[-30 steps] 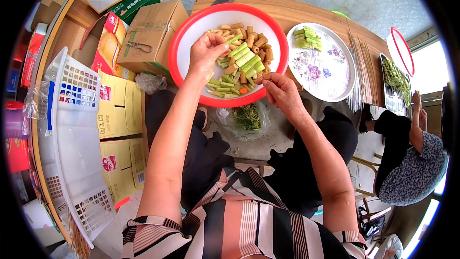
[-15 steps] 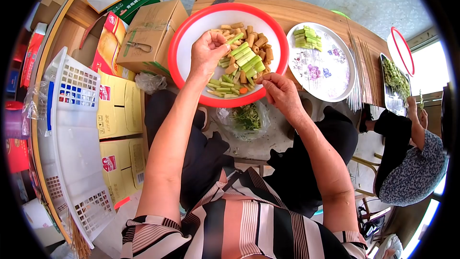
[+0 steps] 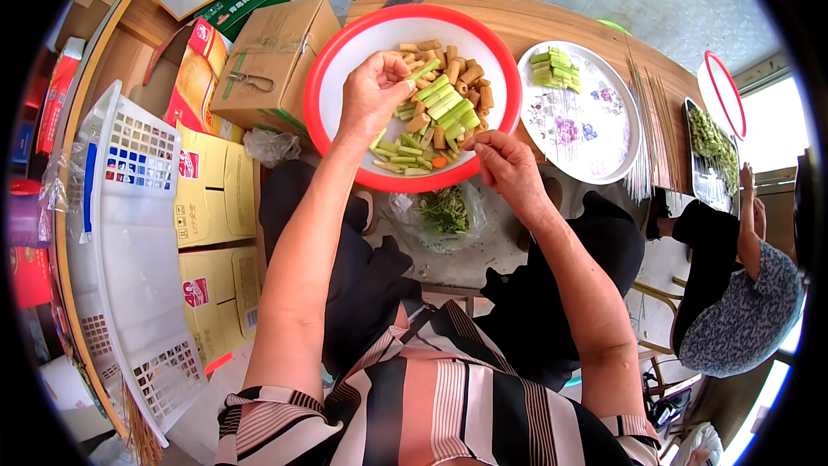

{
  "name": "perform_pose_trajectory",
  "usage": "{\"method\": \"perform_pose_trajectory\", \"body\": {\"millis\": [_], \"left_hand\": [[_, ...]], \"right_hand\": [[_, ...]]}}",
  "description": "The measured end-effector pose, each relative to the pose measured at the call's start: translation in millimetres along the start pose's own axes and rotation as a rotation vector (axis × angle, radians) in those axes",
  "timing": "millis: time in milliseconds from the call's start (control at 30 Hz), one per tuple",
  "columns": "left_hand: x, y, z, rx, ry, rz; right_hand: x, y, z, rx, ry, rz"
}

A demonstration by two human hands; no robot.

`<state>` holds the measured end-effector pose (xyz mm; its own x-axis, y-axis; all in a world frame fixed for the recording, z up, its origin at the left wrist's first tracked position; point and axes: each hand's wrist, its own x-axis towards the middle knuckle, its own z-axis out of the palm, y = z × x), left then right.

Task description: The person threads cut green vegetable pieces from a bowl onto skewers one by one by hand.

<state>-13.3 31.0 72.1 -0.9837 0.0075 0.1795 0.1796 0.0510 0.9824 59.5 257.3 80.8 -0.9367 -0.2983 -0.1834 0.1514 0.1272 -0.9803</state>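
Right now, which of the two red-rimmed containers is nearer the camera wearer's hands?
The broad basin of green pieces and brown pieces: left hand and right hand are at it, while the other container is beyond the tray of greens.

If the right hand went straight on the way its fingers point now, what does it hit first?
Likely the cut green stalk pieces in the red-rimmed bowl, just beyond the right hand's fingertips. Height above them is unclear; it might pass over.

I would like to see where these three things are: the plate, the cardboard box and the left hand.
Plate [image 3: 561, 155]: head view, its bare lower part.
Box [image 3: 259, 56]: head view, its side.
Left hand [image 3: 371, 95]: head view, its back.
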Motion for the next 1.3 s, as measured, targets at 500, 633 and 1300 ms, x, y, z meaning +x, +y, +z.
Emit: {"method": "perform_pose_trajectory", "body": {"millis": [500,633,1300], "left_hand": [[-3,6,1,0.075,-0.033,0.019],[-4,7,2,0.086,-0.065,0.036],[-10,5,13,-0.455,-0.06,-0.246]], "right_hand": [[1,7,1,0.102,-0.017,0.006],[1,7,3,0.085,0.0,-0.049],[8,2,4,0.169,-0.014,-0.03]]}}
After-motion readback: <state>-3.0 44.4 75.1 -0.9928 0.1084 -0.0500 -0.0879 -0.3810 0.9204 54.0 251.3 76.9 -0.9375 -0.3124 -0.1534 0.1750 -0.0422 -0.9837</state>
